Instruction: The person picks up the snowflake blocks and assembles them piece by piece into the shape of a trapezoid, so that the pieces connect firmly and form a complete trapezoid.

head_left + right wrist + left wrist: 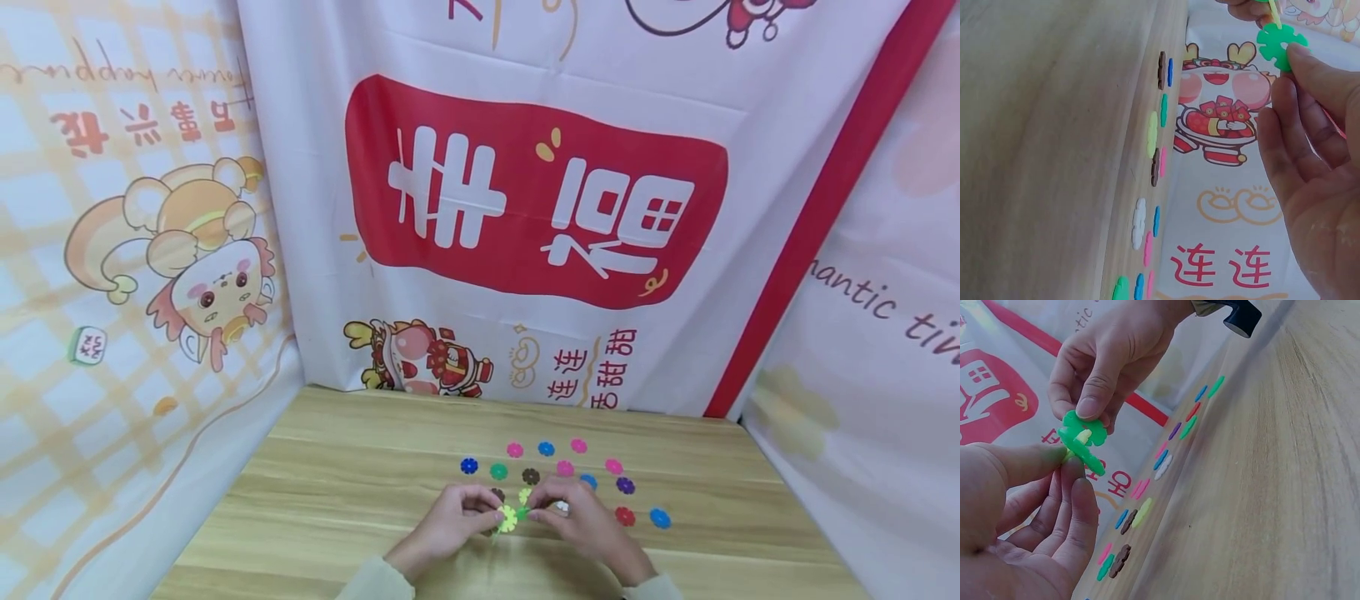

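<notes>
My left hand pinches a yellow snowflake disc between thumb and fingers. A green snowflake disc sits across that yellow one, close by the left fingertips in the left wrist view. From the other side my right hand pinches another green snowflake disc, notched at its edge, which meets the yellow disc's edge. Both hands are held close together above the wooden table. On the tabletop just beyond them lie loose snowflake discs, including a brown one and a yellow one.
Several more discs lie flat farther back and to the right, among them a dark blue, a pink, a red and a blue one. Printed cloth hangs behind the table and along both sides.
</notes>
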Motion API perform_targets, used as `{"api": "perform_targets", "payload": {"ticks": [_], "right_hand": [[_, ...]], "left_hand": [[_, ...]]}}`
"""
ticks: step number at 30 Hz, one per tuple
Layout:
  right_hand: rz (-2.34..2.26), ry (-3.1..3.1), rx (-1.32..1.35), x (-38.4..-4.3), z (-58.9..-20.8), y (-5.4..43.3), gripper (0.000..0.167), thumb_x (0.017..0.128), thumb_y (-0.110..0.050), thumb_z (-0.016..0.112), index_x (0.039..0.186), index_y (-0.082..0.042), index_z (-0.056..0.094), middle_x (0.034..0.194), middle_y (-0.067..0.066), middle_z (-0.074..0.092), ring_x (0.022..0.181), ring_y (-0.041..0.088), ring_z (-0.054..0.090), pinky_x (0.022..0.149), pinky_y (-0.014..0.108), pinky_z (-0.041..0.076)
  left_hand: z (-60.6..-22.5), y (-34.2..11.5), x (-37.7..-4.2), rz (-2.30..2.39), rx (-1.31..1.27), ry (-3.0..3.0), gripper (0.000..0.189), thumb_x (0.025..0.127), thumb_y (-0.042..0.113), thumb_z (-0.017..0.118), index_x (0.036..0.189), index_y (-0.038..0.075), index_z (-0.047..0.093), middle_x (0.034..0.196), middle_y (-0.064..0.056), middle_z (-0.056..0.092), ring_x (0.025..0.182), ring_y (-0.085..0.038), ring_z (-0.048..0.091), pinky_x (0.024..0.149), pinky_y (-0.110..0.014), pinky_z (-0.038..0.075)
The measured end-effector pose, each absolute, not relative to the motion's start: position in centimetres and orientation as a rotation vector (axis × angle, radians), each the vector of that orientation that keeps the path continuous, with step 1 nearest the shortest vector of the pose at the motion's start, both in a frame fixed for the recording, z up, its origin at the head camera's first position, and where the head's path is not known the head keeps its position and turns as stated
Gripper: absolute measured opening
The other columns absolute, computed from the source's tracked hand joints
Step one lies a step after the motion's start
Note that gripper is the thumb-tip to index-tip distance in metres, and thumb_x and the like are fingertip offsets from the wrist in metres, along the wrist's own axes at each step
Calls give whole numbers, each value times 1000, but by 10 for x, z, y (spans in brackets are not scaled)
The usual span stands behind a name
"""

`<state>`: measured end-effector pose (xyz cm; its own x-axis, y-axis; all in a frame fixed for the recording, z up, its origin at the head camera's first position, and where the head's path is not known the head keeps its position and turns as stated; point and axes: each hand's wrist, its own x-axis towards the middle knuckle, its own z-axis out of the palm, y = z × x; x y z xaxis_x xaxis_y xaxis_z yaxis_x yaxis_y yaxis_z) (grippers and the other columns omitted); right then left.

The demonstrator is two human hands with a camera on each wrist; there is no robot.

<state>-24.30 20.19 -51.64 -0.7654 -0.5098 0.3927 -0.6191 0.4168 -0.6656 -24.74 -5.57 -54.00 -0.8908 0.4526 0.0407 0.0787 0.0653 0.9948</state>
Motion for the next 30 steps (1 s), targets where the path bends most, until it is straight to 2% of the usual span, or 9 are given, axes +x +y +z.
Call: {"api": "perform_targets", "payload": {"ticks": [7, 12, 16, 22, 25, 30], "right_hand": [[1126, -2362, 1067, -240, -519, 193, 20, 85, -3, 83, 97, -17, 76, 95, -8, 75, 89, 3, 69, 82, 23, 63], [1081, -2233, 1067, -242, -525, 189, 21, 83, -3, 85, 93, -19, 76, 92, -11, 74, 87, 3, 70, 81, 23, 62], [1065, -2204, 1070, -242, -528, 187, 20, 82, -4, 86, 93, -19, 76, 92, -10, 75, 85, 5, 71, 80, 23, 62], [1079, -2269, 1145, -241, -522, 191, 25, 81, 0, 86, 97, -17, 77, 94, -5, 77, 87, 7, 72, 80, 22, 63], [1081, -2341, 1221, -241, -515, 192, 24, 84, -1, 84, 101, -17, 78, 98, -3, 79, 90, 7, 73, 81, 22, 63], [1042, -2422, 1331, -244, -503, 193, 18, 91, -8, 80, 104, -21, 79, 102, -8, 80, 94, 3, 73, 83, 25, 63]], "left_hand": [[-539, -56, -244, 1921, 508, 2093, 18, 93, 11, 79, 108, 2, 75, 99, -7, 75, 86, -16, 70, 76, -21, 62], [-538, -56, -243, 1967, 492, 2076, 19, 91, 10, 80, 107, 0, 75, 99, -10, 76, 84, -13, 71, 75, -22, 62], [-541, -56, -242, 1963, 473, 2051, 20, 91, 11, 81, 107, 0, 75, 98, -7, 76, 84, -12, 71, 75, -23, 62], [-540, -58, -245, 1882, 477, 2049, 27, 96, 19, 77, 116, 1, 73, 112, -11, 74, 94, -15, 70, 82, -25, 63], [-538, -59, -246, 1835, 498, 2046, 32, 99, 25, 74, 121, 1, 72, 120, -13, 73, 99, -16, 70, 87, -27, 62], [-532, -60, -248, 1696, 569, 2049, 30, 100, 33, 73, 121, 11, 75, 117, -3, 74, 104, -15, 68, 92, -27, 58]]}}
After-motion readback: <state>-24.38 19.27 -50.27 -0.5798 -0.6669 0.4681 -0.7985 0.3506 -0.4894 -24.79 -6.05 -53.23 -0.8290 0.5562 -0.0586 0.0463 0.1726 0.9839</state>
